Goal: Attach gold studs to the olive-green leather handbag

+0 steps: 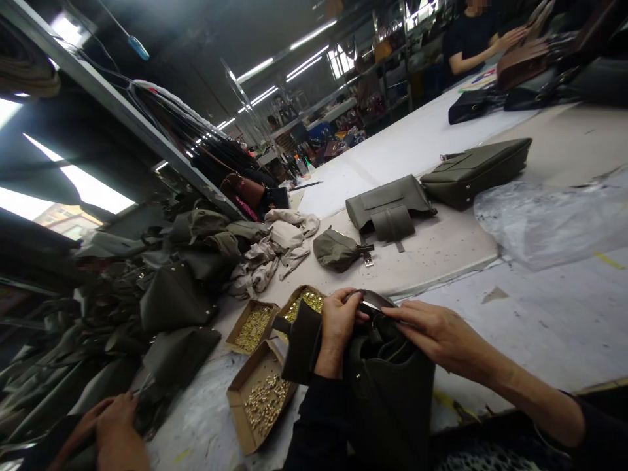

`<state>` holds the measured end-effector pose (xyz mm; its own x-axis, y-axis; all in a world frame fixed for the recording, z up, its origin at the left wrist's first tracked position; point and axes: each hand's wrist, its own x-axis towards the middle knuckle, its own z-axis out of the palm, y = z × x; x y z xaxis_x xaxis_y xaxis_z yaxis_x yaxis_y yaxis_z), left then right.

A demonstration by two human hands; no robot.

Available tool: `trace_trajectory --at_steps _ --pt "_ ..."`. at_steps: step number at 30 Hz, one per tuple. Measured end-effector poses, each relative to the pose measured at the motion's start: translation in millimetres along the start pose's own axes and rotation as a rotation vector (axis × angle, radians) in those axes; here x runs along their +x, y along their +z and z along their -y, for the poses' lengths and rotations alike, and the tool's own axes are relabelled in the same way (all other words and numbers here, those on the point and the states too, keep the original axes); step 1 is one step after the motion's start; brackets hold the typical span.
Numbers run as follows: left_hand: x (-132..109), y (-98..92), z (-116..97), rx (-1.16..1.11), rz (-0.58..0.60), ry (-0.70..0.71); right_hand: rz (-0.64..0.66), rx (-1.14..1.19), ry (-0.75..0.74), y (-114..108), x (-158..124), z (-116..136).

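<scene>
Head view: a long workshop under strip lights, its pale counter (530, 314) carrying olive bags (473, 171). At the near edge, the left hand (338, 324) and right hand (439, 333) both grip a dark bag (387, 392), beside boxes of brass fittings (260, 396).

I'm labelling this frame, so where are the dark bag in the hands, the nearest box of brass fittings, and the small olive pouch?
dark bag (392, 399), head view, on its front panel.
box of brass fittings (265, 398), head view, on the fittings inside.
small olive pouch (336, 250), head view, on its body.
</scene>
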<state>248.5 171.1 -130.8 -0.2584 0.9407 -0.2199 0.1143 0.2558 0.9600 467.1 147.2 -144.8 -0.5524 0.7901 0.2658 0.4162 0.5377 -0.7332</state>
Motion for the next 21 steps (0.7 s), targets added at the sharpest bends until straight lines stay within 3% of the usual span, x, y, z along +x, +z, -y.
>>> trace_trajectory --at_steps 11,21 --pt "-3.1 8.1 5.7 0.036 -0.089 0.019 0.157 0.019 0.111 -17.0 7.0 -2.6" --pt "-1.3 9.8 10.0 0.058 -0.144 0.069 0.154 0.068 0.152 -21.0 18.4 9.3"
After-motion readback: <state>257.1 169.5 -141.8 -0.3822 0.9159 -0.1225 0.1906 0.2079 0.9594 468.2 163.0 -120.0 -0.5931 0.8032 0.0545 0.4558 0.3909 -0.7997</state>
